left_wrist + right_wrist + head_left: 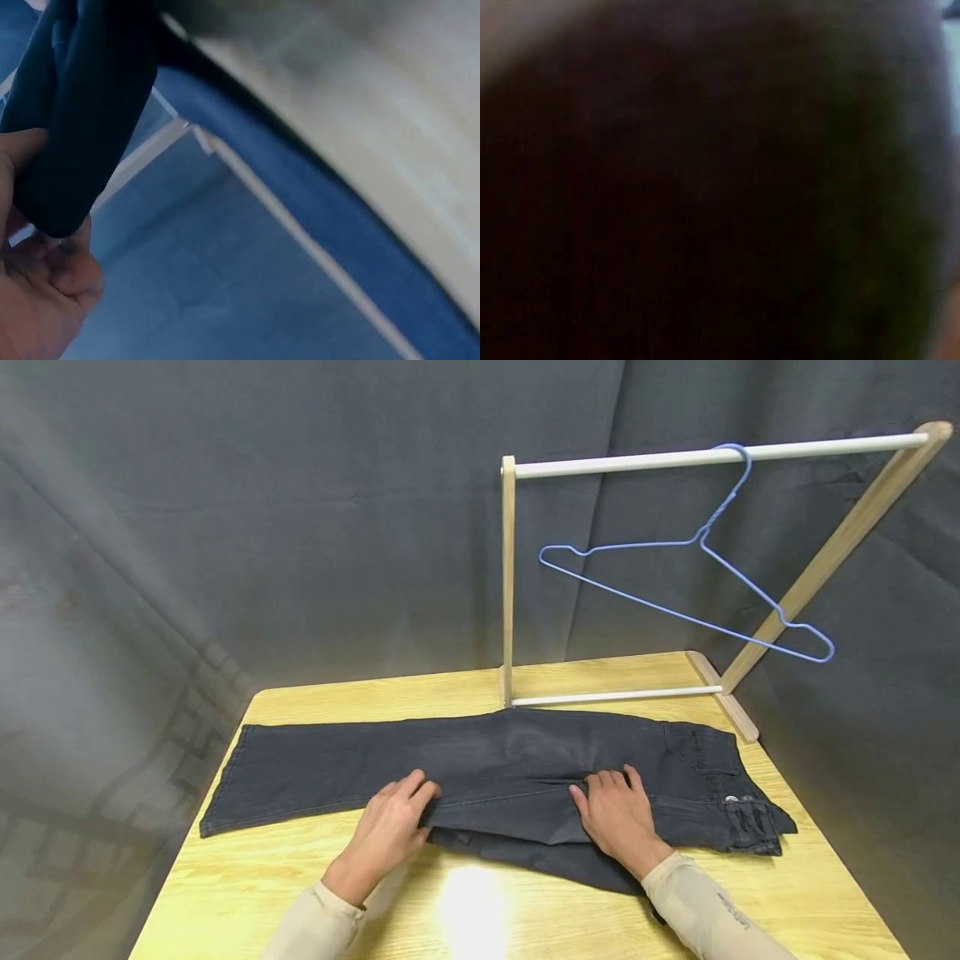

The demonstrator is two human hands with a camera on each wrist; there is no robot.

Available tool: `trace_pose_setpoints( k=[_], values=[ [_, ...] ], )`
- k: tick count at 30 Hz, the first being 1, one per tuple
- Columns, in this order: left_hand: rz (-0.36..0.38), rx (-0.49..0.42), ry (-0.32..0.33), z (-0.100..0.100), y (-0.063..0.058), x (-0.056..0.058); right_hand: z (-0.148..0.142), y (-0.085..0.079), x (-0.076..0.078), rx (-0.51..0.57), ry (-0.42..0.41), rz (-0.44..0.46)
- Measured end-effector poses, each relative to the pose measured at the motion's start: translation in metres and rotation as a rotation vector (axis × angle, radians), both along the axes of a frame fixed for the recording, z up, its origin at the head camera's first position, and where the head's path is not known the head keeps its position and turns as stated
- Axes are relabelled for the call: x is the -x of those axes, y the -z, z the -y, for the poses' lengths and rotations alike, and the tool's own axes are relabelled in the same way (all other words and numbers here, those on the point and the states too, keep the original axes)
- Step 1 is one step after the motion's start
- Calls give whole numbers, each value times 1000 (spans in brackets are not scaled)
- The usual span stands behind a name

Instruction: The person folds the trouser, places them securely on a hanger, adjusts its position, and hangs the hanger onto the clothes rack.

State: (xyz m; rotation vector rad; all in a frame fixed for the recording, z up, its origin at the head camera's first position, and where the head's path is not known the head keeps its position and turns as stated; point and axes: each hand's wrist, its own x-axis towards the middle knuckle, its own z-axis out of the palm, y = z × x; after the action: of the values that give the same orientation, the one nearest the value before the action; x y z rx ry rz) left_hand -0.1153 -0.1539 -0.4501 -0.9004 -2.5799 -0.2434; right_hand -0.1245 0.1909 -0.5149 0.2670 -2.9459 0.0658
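With the trousers (517, 752) lying before the rack (508, 577), my left hand (388, 828) pinching them and the grip of my right hand (619, 820) unclear, I judge I'm folding, so squaring them evenly likely comes next.

The left arm (311, 928) and right arm (708, 906) extend from the near side of the worktop (806, 902). The left hand (390, 827), nearer the left edge, pinches between thumb (22, 148) and curled fingers (73, 274); the right hand (618, 817), nearer the right edge, is palm down, fingers bent.
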Motion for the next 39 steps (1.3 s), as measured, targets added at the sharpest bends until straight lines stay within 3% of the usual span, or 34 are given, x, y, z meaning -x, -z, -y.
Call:
trace_pose_setpoints(
  k=[4,8,11,15,18,19,21,24,26,28,30,34,37,39],
  values=[
    [199,-179,-80,-1,15,-4,-2,-1,0,28,-75,-76],
    [376,-402,-98,-7,29,-6,4,-2,-3,109,-310,-138],
    [452,-487,-77,-10,36,-5,13,2,-9,107,-470,-177],
    [609,-505,-69,-9,44,-5,19,10,-15,77,-523,-300],
    [674,-441,-60,-4,50,-4,16,14,-18,86,-512,-394],
    [667,-415,-55,-2,51,-4,14,14,-19,91,-507,-418],
    [567,-339,-43,4,52,-2,10,13,-20,102,-494,-461],
    [275,-200,-48,10,49,0,4,9,-20,112,-463,-516],
    [58,-125,-85,12,47,2,-1,7,-20,111,-447,-541],
    [-56,-98,-139,11,46,5,-4,5,-20,108,-443,-550],
    [-42,-116,-188,8,47,7,-7,6,-20,109,-448,-544],
    [178,-192,-245,2,55,10,-9,9,-21,139,-458,-509],
    [289,-234,-218,2,58,10,-9,11,-20,157,-468,-484],
    [280,-227,-181,4,57,9,-9,12,-20,160,-467,-480]
  ],
)
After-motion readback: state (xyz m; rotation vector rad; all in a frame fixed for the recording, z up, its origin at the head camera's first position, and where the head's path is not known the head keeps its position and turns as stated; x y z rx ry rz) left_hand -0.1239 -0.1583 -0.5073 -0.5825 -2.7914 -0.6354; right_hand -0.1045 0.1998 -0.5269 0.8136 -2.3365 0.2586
